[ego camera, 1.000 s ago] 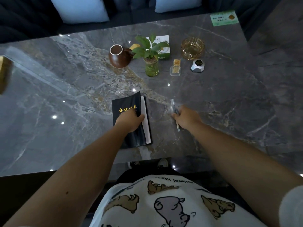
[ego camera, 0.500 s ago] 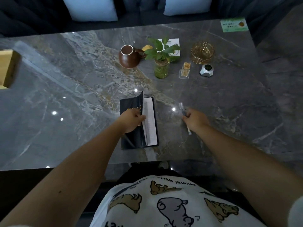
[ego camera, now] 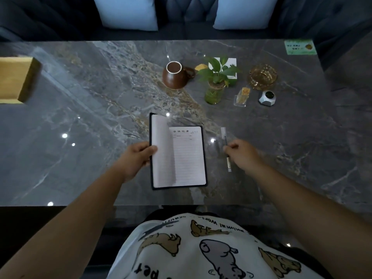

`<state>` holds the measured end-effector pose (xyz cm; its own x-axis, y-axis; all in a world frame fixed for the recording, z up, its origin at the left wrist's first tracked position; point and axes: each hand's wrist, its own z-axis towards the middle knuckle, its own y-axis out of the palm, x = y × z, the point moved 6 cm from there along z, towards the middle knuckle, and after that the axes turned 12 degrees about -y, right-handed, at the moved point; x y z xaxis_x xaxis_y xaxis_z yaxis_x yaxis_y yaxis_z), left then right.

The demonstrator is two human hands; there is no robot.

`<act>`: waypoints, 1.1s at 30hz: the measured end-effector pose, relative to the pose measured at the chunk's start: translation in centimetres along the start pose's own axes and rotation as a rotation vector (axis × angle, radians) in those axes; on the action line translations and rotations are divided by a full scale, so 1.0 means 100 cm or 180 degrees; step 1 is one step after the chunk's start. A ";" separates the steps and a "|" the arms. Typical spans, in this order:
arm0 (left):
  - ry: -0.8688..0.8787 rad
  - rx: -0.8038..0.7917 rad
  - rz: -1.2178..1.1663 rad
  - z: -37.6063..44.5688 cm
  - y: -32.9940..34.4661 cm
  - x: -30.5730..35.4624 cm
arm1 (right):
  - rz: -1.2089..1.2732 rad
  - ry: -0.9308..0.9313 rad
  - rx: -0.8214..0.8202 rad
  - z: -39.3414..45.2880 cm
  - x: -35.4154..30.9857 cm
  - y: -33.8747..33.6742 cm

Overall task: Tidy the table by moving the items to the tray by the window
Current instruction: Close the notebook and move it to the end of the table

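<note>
Dark marbled tabletop (ego camera: 80,158) fronted a sofa with pale cushions (ego camera: 128,13). At its near middle lay a notebook (ego camera: 181,158), open, right page flat. The left hand (ego camera: 136,158) gripped the raised cover and leaves at the left edge, thumb on the paper, seemingly to close it before carrying. The right hand (ego camera: 241,156) pinched a pen (ego camera: 226,150) with curled fingers, the pen lying just right of the notebook, low over or on the surface. A wooden tray (ego camera: 16,79) sat at the far left edge, well apart, with bare stone between offering an unobstructed path. Mug (ego camera: 174,76), potted plant (ego camera: 216,85), ashtray (ego camera: 262,76), toothpick holder (ego camera: 241,96) and a small grey gadget (ego camera: 267,98) stood clustered toward the far side, out of that path.
</note>
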<state>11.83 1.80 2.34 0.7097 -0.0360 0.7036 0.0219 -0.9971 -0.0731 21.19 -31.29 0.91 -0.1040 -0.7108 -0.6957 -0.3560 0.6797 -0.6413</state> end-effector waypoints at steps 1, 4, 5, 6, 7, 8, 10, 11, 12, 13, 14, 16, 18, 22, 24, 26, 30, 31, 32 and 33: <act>-0.0058 0.0027 -0.0108 -0.003 -0.012 -0.005 | 0.0103 -0.0027 -0.0039 -0.001 -0.009 0.007; -0.0205 0.0127 -0.0349 -0.008 -0.043 -0.018 | 0.0323 -0.0064 -0.0175 -0.004 -0.037 0.034; -0.0249 0.0183 -0.0407 -0.009 -0.053 -0.023 | 0.0419 -0.0075 -0.0239 -0.004 -0.047 0.045; -0.0284 0.0238 -0.0437 -0.009 -0.060 -0.026 | 0.0521 -0.0060 -0.0308 -0.005 -0.056 0.056; -0.0316 0.0293 -0.0443 -0.009 -0.066 -0.030 | 0.0619 -0.0028 -0.0384 -0.005 -0.064 0.066; -0.0338 0.0342 -0.0435 -0.009 -0.072 -0.034 | 0.0686 -0.0001 -0.0465 -0.006 -0.072 0.076; -0.0356 0.0405 -0.0423 -0.008 -0.080 -0.040 | 0.0679 -0.0016 -0.0623 -0.007 -0.088 0.095; -0.0370 0.0421 -0.0411 -0.007 -0.083 -0.044 | 0.0624 -0.0056 -0.0674 -0.007 -0.097 0.103; -0.0388 0.0432 -0.0401 -0.006 -0.085 -0.047 | 0.0542 -0.0114 -0.0707 -0.007 -0.106 0.110; -0.0408 0.0432 -0.0398 -0.004 -0.088 -0.050 | 0.0443 -0.0178 -0.0737 -0.006 -0.116 0.117; -0.0426 0.0430 -0.0393 -0.002 -0.090 -0.053 | 0.0327 -0.0231 -0.0783 -0.006 -0.124 0.123; -0.0448 0.0420 -0.0366 0.002 -0.095 -0.059 | 0.0058 -0.0304 -0.0891 -0.006 -0.139 0.134; -0.0470 0.0423 -0.0390 0.006 -0.102 -0.066 | -0.0131 -0.0346 -0.0900 -0.006 -0.151 0.137; -0.0647 0.0574 -0.0269 0.016 -0.114 -0.085 | 0.0569 -0.0402 -0.0311 -0.004 -0.169 0.116; -0.0786 0.0603 -0.0228 0.021 -0.117 -0.094 | 0.0876 -0.0394 0.0174 -0.002 -0.170 0.092; -0.0856 0.0596 -0.0134 0.026 -0.118 -0.098 | 0.1128 -0.0186 0.0629 0.000 -0.159 0.068; -0.0942 0.0507 -0.0162 0.029 -0.120 -0.101 | 0.1084 0.0317 0.0692 0.005 -0.122 0.057; -0.0978 0.0489 -0.0234 0.028 -0.120 -0.101 | 0.0906 0.0374 0.0469 0.004 -0.115 0.066; -0.1015 0.0456 -0.0310 0.027 -0.120 -0.101 | 0.0718 0.0379 0.0218 0.001 -0.110 0.078; -0.1054 0.0401 -0.0387 0.027 -0.119 -0.101 | 0.0563 0.0350 -0.0018 -0.002 -0.107 0.092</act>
<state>6.29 14.22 -5.82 0.8854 0.1264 0.4473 0.1918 -0.9759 -0.1039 18.88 -17.47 2.54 -0.2659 -0.5960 -0.7576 -0.3284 0.7949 -0.5101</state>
